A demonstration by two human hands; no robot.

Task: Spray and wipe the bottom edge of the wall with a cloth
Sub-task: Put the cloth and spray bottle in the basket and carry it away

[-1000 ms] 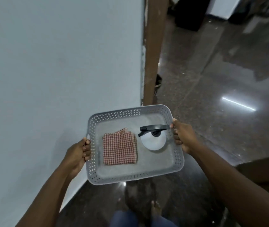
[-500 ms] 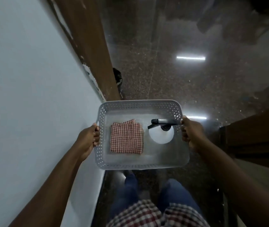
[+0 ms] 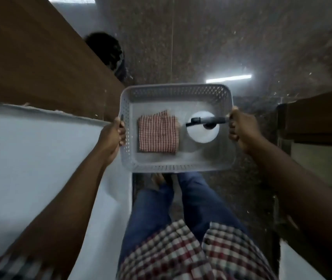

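Observation:
A grey perforated plastic basket (image 3: pixel 177 93) hangs level in front of me above the floor. My left hand (image 3: pixel 112 135) grips its left rim and my right hand (image 3: pixel 242 128) grips its right rim. Inside, a folded red-and-white checked cloth (image 3: pixel 158 134) lies flat on the left. To its right stands a white spray bottle (image 3: pixel 202 134) with a black trigger head, seen from above. The white wall (image 3: pixel 29 158) runs along my left, and its bottom edge meets the dark floor just below the basket's left corner.
A brown wooden door frame (image 3: pixel 39 63) stands beyond the wall's end, with a dark object (image 3: pixel 108 49) on the floor behind it. Polished dark stone floor (image 3: pixel 221 41) stretches ahead. Brown wooden furniture (image 3: pixel 318 116) is at the right. My legs in jeans are below the basket.
The view has tilted steeply downward, so the basket now sits over my legs and the floor. Both hands keep the same grip on the basket; cloth and bottle have not shifted inside it.

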